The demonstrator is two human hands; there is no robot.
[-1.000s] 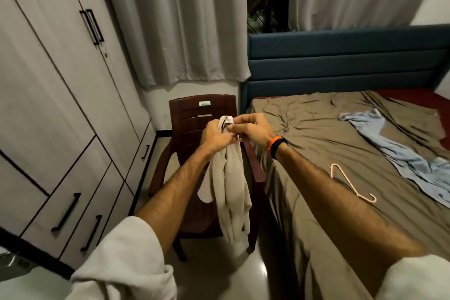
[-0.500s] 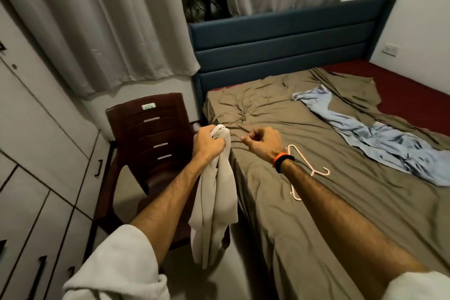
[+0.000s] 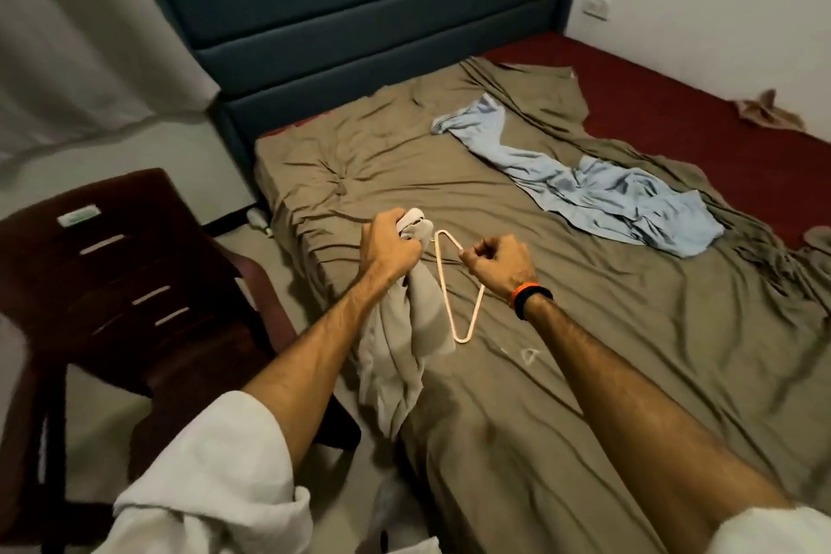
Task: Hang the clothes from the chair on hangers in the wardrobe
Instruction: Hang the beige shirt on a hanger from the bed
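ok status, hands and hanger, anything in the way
Left hand grips beige garment, hanging off bed edge. Right hand pinches pink hanger above bed. Garment not on hanger yet. Nothing between them.

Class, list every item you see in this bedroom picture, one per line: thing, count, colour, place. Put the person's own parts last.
beige garment: one, beige, hanging from the left hand beside the bed.
hanger: one, pale pink, held above the bed.
chair: one, dark brown, left of the bed.
blue garment: one, light blue, spread on the bed.
bed sheet: one, olive-brown, over a red mattress.
headboard: one, dark blue, behind the bed.
curtain: one, pale grey, upper left.
wall socket: one, white, right wall.
left hand: grips the beige garment.
right hand: pinches the hanger.
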